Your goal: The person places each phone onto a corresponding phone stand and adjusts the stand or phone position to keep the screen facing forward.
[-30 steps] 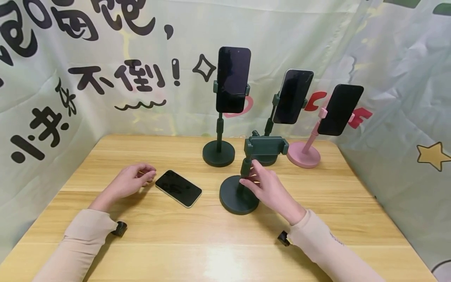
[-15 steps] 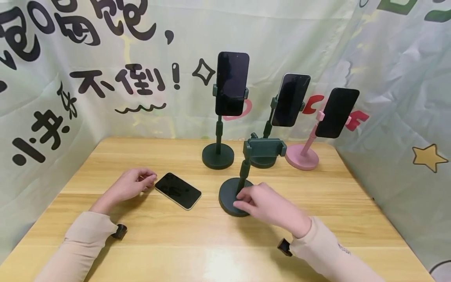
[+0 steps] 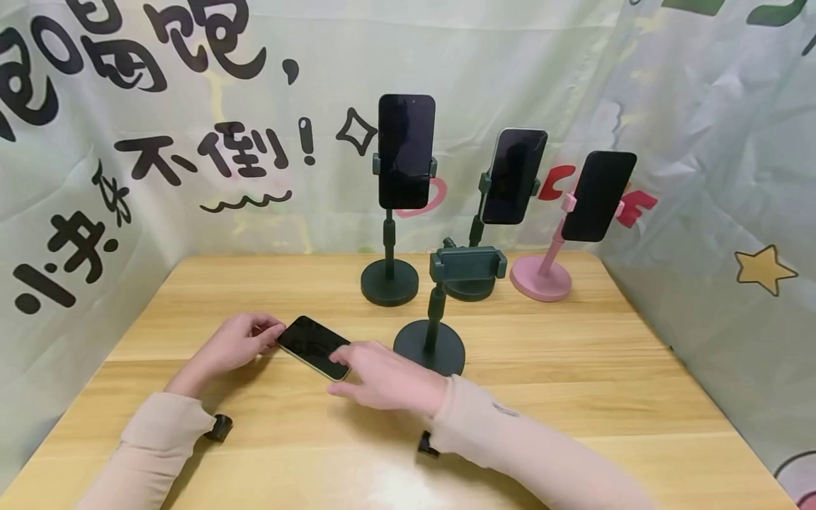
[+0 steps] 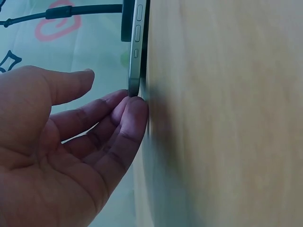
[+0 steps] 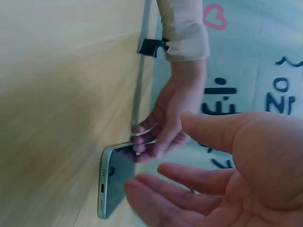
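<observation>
A smartphone (image 3: 312, 341) with a black screen and pale frame lies face up on the table. My left hand (image 3: 239, 343) is at its left end. In the left wrist view, fingertips (image 4: 136, 108) of that hand meet the phone's corner, and the thumb stands apart from it. My right hand (image 3: 385, 377) hovers over the phone's right end, fingers spread; the right wrist view shows a gap between them and the phone (image 5: 110, 182). Behind the right hand stands a dark green phone stand (image 3: 436, 312) with nothing in its clamp.
At the back are two dark green stands, one holding a phone (image 3: 406, 152), the other a phone (image 3: 513, 177). A pink stand (image 3: 542, 278) holds a third phone (image 3: 599, 197). A printed curtain (image 3: 268, 42) hangs behind the wooden table (image 3: 268, 467).
My right hand has let go of the nearest stand's pole and moved left over the lying phone. The left hand has shifted slightly, reaching the phone's end.
</observation>
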Tool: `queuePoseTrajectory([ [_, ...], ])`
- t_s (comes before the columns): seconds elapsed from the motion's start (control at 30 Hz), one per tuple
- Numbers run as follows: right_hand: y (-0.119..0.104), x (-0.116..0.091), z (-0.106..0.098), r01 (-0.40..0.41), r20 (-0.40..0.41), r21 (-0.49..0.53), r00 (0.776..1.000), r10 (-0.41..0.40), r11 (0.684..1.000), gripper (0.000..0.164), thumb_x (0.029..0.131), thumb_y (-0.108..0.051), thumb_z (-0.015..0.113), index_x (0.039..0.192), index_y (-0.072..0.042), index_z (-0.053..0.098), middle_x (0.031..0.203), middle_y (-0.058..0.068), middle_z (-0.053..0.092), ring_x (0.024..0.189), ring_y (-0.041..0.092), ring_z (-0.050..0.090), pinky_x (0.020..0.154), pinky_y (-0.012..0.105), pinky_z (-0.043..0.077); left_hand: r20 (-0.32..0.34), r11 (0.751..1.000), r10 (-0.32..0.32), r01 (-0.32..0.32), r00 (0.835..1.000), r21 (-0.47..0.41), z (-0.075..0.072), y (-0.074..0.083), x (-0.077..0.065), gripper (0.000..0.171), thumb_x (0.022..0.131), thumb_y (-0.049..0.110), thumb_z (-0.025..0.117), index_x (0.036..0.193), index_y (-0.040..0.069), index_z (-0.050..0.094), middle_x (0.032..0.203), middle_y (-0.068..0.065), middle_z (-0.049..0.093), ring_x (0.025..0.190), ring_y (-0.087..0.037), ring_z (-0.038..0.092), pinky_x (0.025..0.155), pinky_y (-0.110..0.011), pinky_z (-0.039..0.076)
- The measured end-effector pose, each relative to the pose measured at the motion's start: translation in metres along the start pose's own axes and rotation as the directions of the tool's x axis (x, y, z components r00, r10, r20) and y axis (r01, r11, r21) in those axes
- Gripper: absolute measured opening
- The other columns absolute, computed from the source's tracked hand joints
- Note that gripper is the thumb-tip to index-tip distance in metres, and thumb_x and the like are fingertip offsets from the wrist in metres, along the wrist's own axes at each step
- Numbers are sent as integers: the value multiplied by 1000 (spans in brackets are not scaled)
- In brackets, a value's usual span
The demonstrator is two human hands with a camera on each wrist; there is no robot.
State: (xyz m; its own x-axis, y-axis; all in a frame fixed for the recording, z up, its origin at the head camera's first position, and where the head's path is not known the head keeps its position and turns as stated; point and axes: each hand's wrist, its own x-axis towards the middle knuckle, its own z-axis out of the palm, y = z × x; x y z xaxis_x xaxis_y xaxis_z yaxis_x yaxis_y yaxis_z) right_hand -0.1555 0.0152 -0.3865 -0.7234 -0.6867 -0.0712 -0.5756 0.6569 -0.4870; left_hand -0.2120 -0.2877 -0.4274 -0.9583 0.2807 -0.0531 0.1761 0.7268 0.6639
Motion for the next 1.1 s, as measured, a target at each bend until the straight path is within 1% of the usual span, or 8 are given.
queuePoseTrajectory([
  [0.1, -2, 25, 6, -50, -1, -38, 999, 50, 998, 58, 107, -40, 68, 151, -5, 59, 131, 12, 72, 95, 14, 65, 80, 23, 53, -9, 1000, -2, 2, 1000, 11, 2, -1, 1, 35, 112, 30, 59, 123, 1, 75, 95, -5, 77, 85, -14, 72, 72, -27, 56],
  [0.2, -3, 43, 12, -91, -14, -94, 996, 91, 991, 63, 106, -45, 67, 154, -6, 56, 141, 13, 67, 106, 16, 63, 87, 26, 53, -14, 1000, -4, 5, 1000, 20, 3, -2, 0, 37, 112, 31, 59, 125, 1, 74, 96, -5, 78, 85, -13, 72, 72, -28, 56],
  [0.37, -3, 60, 16, -128, -36, -174, 992, 124, 976, 59, 104, -49, 68, 145, -7, 63, 126, 11, 68, 101, 20, 58, 87, 32, 53, -21, 1000, -2, 2, 1000, 31, 4, -1, 0, 37, 112, 32, 59, 126, 1, 74, 97, -4, 79, 85, -13, 73, 73, -28, 56],
  [0.43, -3, 64, 17, -140, -39, -199, 990, 135, 970, 57, 104, -49, 70, 141, -6, 65, 122, 10, 67, 98, 21, 56, 86, 33, 53, -21, 1000, -4, 4, 1000, 29, 4, -1, 0, 37, 112, 32, 59, 126, 1, 74, 97, -5, 79, 86, -12, 73, 73, -28, 56],
  [0.53, -4, 68, 18, -157, -34, -244, 988, 154, 957, 60, 102, -51, 71, 140, -5, 65, 123, 11, 67, 101, 22, 56, 93, 33, 53, -19, 1000, -8, 8, 1000, 20, 4, 0, -1, 37, 112, 32, 59, 125, 1, 74, 97, -5, 78, 85, -13, 73, 70, -27, 56],
  [0.67, -6, 72, 19, -157, -15, -308, 987, 160, 938, 69, 101, -56, 71, 146, -4, 62, 128, 12, 67, 109, 24, 58, 105, 34, 50, -4, 1000, -5, 5, 1000, 2, 3, 2, -1, 35, 112, 31, 60, 124, 0, 74, 93, -5, 77, 80, -15, 70, 64, -27, 56],
  [0.8, -6, 74, 20, -154, -4, -356, 987, 164, 922, 75, 99, -57, 72, 150, -3, 58, 135, 13, 66, 115, 26, 59, 109, 34, 50, 16, 1000, 6, -6, 1000, -15, 4, 5, 0, 33, 111, 28, 61, 122, 0, 74, 90, -5, 75, 76, -16, 68, 63, -27, 57],
  [1.1, -3, 73, 15, -187, 14, -330, 979, 202, 925, 74, 91, -55, 83, 142, -5, 63, 127, 10, 67, 111, 25, 59, 98, 31, 51, 63, 999, 14, -11, 998, -44, 6, 9, -1, 29, 111, 26, 61, 117, 1, 76, 89, -5, 73, 74, -17, 66, 63, -26, 56],
])
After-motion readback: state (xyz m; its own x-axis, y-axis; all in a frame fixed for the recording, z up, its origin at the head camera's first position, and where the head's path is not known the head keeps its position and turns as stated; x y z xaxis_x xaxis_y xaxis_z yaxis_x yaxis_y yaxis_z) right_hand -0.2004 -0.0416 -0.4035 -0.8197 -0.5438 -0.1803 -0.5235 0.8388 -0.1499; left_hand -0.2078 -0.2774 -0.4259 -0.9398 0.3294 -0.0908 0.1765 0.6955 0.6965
